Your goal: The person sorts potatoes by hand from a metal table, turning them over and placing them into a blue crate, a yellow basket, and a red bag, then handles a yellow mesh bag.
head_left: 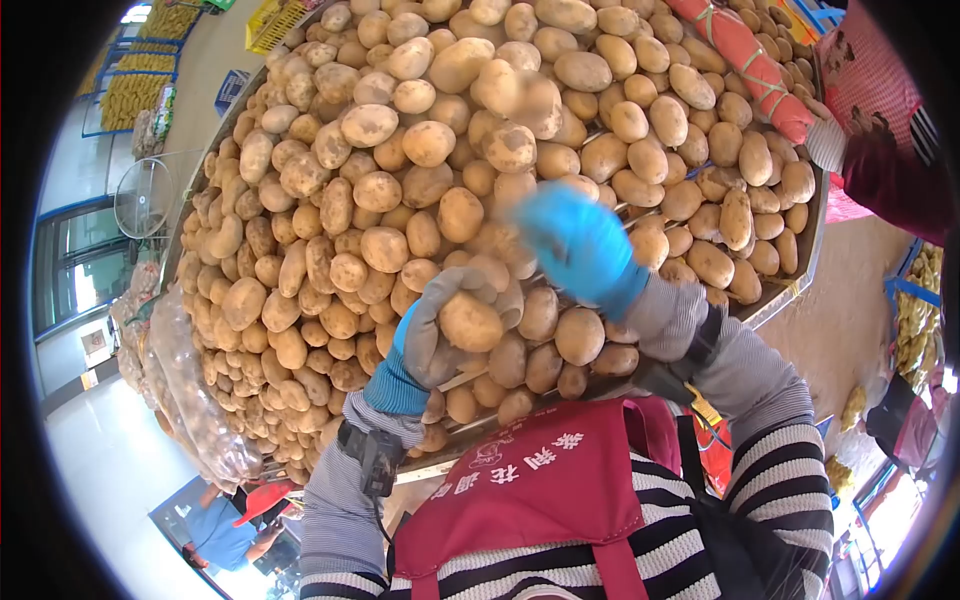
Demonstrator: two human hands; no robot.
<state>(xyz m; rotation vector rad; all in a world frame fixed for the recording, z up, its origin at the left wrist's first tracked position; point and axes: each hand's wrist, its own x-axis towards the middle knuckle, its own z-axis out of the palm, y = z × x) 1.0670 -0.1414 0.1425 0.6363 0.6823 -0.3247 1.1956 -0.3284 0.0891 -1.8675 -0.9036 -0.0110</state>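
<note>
My left hand (432, 335), in a grey-palmed glove with a blue cuff, is closed around a potato (470, 322) low over the near side of the heap. Right beside it my right hand (580, 248), in a blue glove, is smeared by motion over the potatoes, its back facing me. Its fingers are blurred, so I cannot tell whether they hold anything. Farther up the heap a blurred potato (538, 105) shows among sharper ones. Loose brown potatoes (385, 248), some with dark soil patches, surround both hands.
The sorting table's edge (790, 295) runs along the right. A co-worker's gloved hand (826, 142) is at the upper right by a red wrapped roll (745, 62). A yellow crate (274, 24), a blue crate (231, 91) and a fan (143, 198) stand left; a clear plastic bag (190, 385) lies nearer.
</note>
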